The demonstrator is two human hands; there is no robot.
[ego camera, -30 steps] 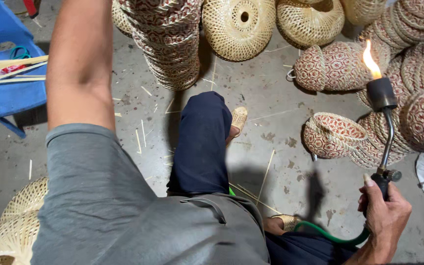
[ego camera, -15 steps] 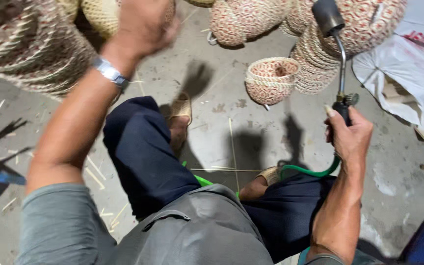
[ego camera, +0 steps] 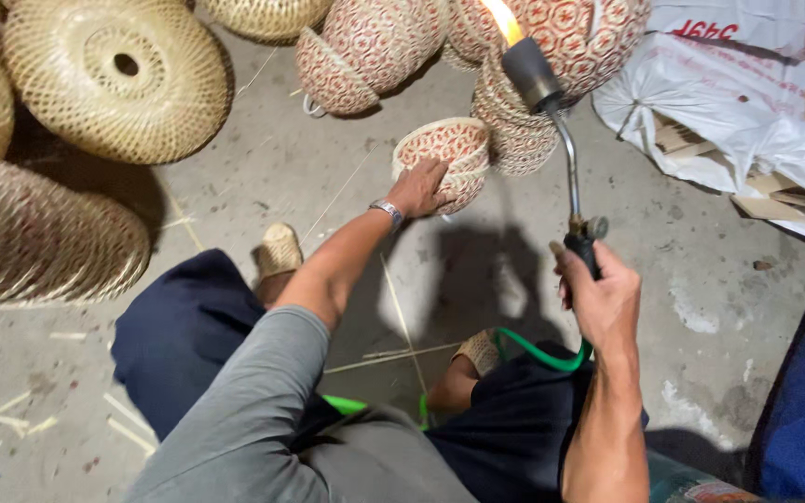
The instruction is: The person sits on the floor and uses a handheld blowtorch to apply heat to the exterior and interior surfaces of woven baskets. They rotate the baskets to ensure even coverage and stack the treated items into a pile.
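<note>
Two hands appear as we look down: our left hand [ego camera: 419,186] grasps the small round red-patterned woven bamboo basket [ego camera: 447,156] on the grey concrete floor [ego camera: 272,177], our right hand [ego camera: 600,296] clenches the lit metal gas torch [ego camera: 552,121].

1. Two hands: the left hand [ego camera: 418,187] and the right hand [ego camera: 601,296].
2. One gas torch [ego camera: 552,121], lit, with one green hose [ego camera: 538,352].
3. One small red-patterned basket [ego camera: 447,156] under the left hand.
4. One large plain woven basket [ego camera: 114,79], bottom up.
5. One white plastic sack [ego camera: 747,112].
6. Two woven sandals [ego camera: 279,251], one on each foot.
7. Stacked patterned baskets: number unclear.
</note>
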